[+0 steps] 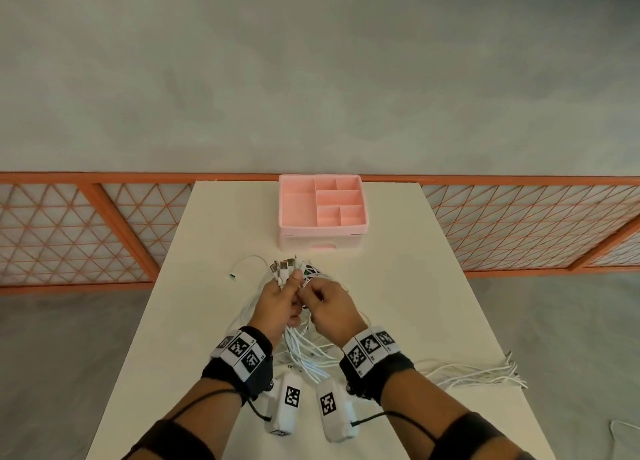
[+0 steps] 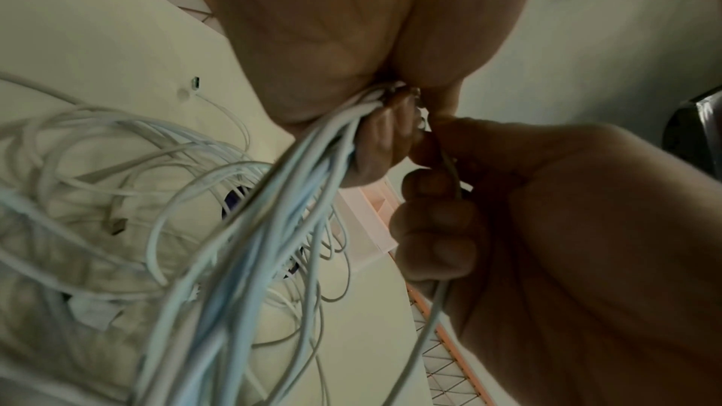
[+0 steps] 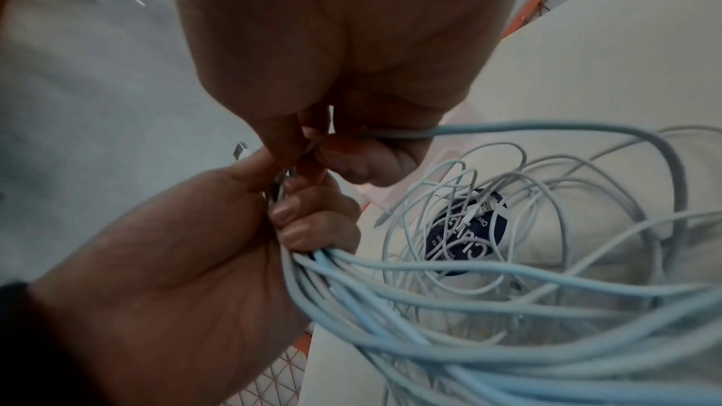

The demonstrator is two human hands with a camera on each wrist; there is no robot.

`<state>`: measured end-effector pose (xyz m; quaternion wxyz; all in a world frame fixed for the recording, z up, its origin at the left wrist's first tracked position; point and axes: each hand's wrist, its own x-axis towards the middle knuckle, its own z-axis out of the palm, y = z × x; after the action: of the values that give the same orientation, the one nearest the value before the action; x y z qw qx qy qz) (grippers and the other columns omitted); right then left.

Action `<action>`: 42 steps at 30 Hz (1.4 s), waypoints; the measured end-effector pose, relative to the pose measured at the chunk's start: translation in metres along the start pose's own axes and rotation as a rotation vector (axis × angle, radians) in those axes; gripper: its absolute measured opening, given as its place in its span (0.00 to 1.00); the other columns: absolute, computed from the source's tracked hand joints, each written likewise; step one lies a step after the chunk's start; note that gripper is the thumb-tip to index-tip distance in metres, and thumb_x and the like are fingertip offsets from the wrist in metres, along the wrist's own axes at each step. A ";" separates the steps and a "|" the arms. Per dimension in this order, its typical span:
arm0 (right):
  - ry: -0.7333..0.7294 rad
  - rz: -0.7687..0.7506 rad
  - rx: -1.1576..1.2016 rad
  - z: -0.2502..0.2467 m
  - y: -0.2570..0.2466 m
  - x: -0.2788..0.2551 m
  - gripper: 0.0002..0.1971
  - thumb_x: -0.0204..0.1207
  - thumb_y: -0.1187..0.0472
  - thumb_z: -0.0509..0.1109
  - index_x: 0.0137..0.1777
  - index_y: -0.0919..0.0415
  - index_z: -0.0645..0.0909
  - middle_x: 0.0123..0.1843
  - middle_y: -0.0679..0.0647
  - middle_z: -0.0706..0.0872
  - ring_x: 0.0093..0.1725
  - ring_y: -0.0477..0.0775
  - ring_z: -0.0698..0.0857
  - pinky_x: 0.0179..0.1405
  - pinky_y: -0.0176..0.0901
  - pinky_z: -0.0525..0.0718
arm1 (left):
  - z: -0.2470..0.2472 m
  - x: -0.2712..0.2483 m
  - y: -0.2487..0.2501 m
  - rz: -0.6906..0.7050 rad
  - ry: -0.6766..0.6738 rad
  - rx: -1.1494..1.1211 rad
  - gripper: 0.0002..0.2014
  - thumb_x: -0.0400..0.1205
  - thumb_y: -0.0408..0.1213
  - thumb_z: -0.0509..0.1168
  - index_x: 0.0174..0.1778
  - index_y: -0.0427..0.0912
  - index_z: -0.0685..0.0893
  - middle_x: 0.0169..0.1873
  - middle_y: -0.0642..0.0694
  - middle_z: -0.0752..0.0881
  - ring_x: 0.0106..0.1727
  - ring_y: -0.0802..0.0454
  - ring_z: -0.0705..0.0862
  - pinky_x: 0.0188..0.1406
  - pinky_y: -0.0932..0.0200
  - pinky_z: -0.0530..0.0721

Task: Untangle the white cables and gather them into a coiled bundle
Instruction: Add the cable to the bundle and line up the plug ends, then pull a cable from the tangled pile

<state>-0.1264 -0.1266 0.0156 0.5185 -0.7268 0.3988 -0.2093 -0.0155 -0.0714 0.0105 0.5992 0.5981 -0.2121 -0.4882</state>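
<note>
In the head view my left hand grips a bunch of white cables just below their plug ends, which stick up above the fist. The strands hang from the fist in loose tangled loops onto the white table. My right hand is right beside the left and pinches a single white cable between thumb and finger. That strand runs down through the right palm. The two hands' fingertips almost touch.
A pink compartment organizer stands at the far middle of the table. One loose cable with a small connector lies to the left. Another bunch of white cables hangs over the right edge. A dark round label lies under the loops.
</note>
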 end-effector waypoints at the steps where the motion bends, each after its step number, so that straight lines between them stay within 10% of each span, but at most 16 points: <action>1: 0.003 -0.010 -0.015 0.001 0.000 0.000 0.14 0.84 0.58 0.65 0.34 0.56 0.79 0.27 0.46 0.79 0.22 0.41 0.74 0.27 0.37 0.73 | 0.000 0.000 0.000 0.006 0.000 0.006 0.14 0.88 0.46 0.62 0.41 0.41 0.78 0.23 0.51 0.70 0.21 0.57 0.65 0.19 0.64 0.63; 8: -0.059 -0.053 -0.107 -0.007 0.001 0.001 0.11 0.81 0.57 0.69 0.37 0.57 0.78 0.24 0.38 0.78 0.25 0.39 0.72 0.29 0.32 0.72 | -0.002 0.004 -0.001 0.007 0.101 -0.039 0.11 0.88 0.40 0.63 0.41 0.39 0.81 0.29 0.46 0.78 0.26 0.54 0.72 0.20 0.63 0.67; 14: -0.057 0.095 -0.294 -0.038 0.041 -0.005 0.09 0.78 0.59 0.71 0.36 0.56 0.79 0.34 0.49 0.82 0.34 0.47 0.79 0.42 0.46 0.82 | -0.016 0.009 0.025 0.062 0.132 -0.524 0.13 0.90 0.38 0.60 0.38 0.42 0.78 0.22 0.50 0.75 0.23 0.52 0.77 0.33 0.52 0.88; 19: -0.031 0.299 -0.473 -0.056 0.072 -0.008 0.05 0.77 0.54 0.73 0.39 0.50 0.83 0.45 0.51 0.84 0.44 0.50 0.83 0.44 0.40 0.77 | -0.014 0.007 0.031 0.051 0.039 -0.465 0.15 0.88 0.43 0.61 0.35 0.46 0.74 0.21 0.53 0.66 0.17 0.59 0.62 0.15 0.67 0.63; 27: -0.017 0.241 0.446 -0.064 -0.001 0.000 0.12 0.79 0.74 0.59 0.44 0.72 0.86 0.35 0.66 0.88 0.32 0.60 0.84 0.33 0.44 0.83 | -0.002 0.004 0.017 0.096 0.047 -0.053 0.16 0.81 0.41 0.73 0.39 0.43 0.71 0.24 0.48 0.60 0.22 0.54 0.57 0.22 0.62 0.56; 35: -0.049 -0.056 0.455 -0.058 -0.054 0.007 0.08 0.79 0.79 0.66 0.49 0.66 0.75 0.35 0.67 0.85 0.28 0.55 0.83 0.31 0.42 0.83 | 0.010 -0.003 0.032 0.193 -0.065 -0.102 0.16 0.80 0.40 0.72 0.45 0.28 0.82 0.31 0.37 0.78 0.18 0.57 0.62 0.17 0.66 0.62; 42: 0.137 -0.196 0.659 -0.085 -0.084 0.011 0.12 0.77 0.81 0.62 0.51 0.65 0.75 0.33 0.64 0.86 0.30 0.59 0.81 0.34 0.48 0.83 | 0.008 -0.010 0.026 0.173 -0.026 0.053 0.16 0.82 0.34 0.72 0.53 0.22 0.78 0.19 0.55 0.82 0.16 0.58 0.63 0.18 0.64 0.65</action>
<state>-0.1504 -0.1730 0.1232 0.6747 -0.5396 0.2722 -0.4237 -0.0177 -0.0719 0.0394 0.6203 0.5868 -0.2835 -0.4365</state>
